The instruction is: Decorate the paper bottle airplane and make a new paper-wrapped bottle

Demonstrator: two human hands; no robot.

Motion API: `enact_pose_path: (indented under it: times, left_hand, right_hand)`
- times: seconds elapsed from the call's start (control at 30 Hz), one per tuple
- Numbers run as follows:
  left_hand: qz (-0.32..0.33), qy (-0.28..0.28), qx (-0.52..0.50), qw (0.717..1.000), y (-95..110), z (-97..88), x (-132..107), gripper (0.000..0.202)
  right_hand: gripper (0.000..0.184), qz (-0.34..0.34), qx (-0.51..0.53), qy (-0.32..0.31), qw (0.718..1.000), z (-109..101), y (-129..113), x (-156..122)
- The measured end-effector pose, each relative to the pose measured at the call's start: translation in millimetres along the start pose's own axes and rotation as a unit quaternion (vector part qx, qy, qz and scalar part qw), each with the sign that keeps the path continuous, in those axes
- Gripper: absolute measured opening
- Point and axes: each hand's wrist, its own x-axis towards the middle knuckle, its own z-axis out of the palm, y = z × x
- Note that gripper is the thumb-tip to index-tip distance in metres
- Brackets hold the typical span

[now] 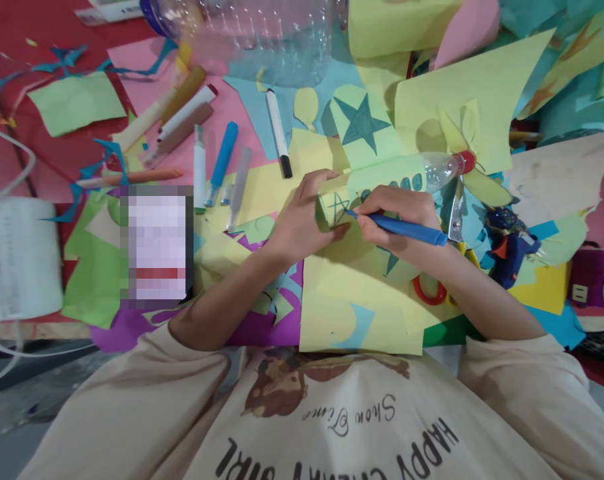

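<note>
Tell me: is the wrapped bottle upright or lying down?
Lying down: the bottle points its red cap sideways; the left hand grips it.

Matt paper-wrapped clear plastic bottle (pixel 382 180)

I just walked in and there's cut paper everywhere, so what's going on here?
A person's left hand steadies a paper-wrapped bottle lying on its side on the table. The right hand holds a blue pen, its tip at a star outline on the wrap. Markers, a blue glue gun and loose coloured paper lie around them.
</note>
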Motion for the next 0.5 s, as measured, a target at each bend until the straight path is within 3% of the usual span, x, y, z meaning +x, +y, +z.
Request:
enact_pose_path:
  times: [0.5]
  left_hand:
    - [-0.039,-0.011,0.015,0.999,7.0,-1.7,0.1,0.071]
  right_hand:
    - [0.027,-0.043,-0.021,-0.055,0.997,-0.3,6.1,0.5]
